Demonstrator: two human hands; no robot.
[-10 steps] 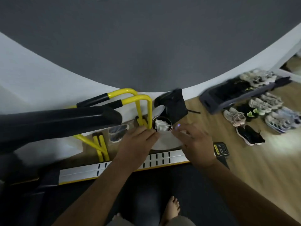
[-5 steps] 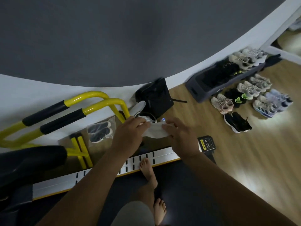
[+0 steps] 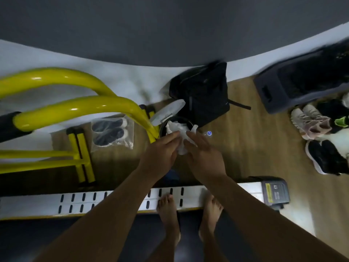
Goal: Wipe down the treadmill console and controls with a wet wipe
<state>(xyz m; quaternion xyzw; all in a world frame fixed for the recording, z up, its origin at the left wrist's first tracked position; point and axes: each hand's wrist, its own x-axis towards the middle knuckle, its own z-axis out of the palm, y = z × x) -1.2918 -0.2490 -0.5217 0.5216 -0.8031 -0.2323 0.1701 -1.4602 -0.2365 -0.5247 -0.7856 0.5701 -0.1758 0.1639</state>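
A crumpled white wet wipe [image 3: 182,146] sits between my two hands, held just above a small round bin [image 3: 176,123] whose white lid [image 3: 167,111] stands open. My left hand [image 3: 160,153] pinches the wipe's left side and my right hand [image 3: 203,154] pinches its right side. More crumpled white tissue [image 3: 174,126] lies inside the bin. The treadmill's white side rail [image 3: 79,202] runs below my arms, with my bare feet [image 3: 170,214] at its edge. The console is out of view.
Yellow handrails [image 3: 79,106] curve at the left, with bagged shoes [image 3: 111,132] beneath. A black backpack [image 3: 204,95] leans on the wall behind the bin. A grey shoe rack [image 3: 294,86] and several loose shoes [image 3: 313,125] sit on the wood floor at right.
The view has dropped closer to the floor and bin. My hands have drawn together, bunching the wipe from a spread sheet into a crumpled wad over the bin.
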